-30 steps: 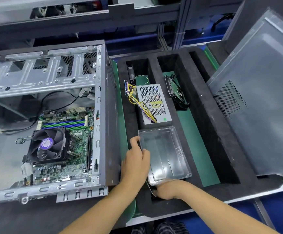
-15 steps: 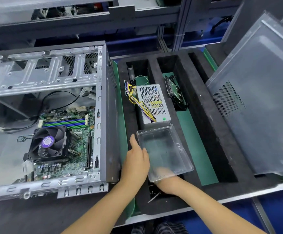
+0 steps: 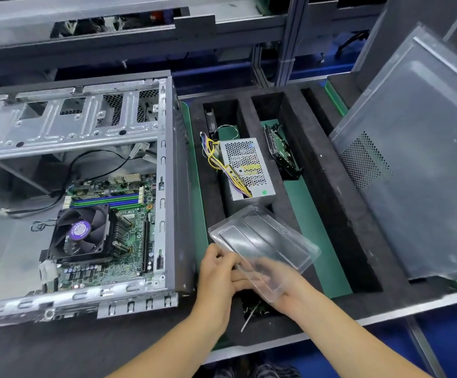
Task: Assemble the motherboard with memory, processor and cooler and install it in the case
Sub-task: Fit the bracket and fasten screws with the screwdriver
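Observation:
The open metal case (image 3: 167, 186) lies on its side at the left. Inside it sits the green motherboard (image 3: 137, 241) with memory sticks (image 3: 107, 199) and a black fan cooler (image 3: 81, 233). To the right of the case, both hands hold a clear plastic tray (image 3: 262, 238), lifted and tilted above a slot of the black foam holder (image 3: 339, 203). My left hand (image 3: 216, 271) grips the tray's near left edge. My right hand (image 3: 290, 293) supports its near end from below, seen partly through the plastic.
A perforated silver power supply (image 3: 246, 167) with yellow cables lies in the foam slot behind the tray. A drive (image 3: 281, 151) leans in the neighbouring slot. The grey case side panel (image 3: 418, 165) leans at the right. Small dark parts and a thin metal piece (image 3: 251, 312) lie under the tray.
The clear tray has been lifted out of the foam slot and tilted up, its near end raised. Both hands rose with it, uncovering small parts beneath.

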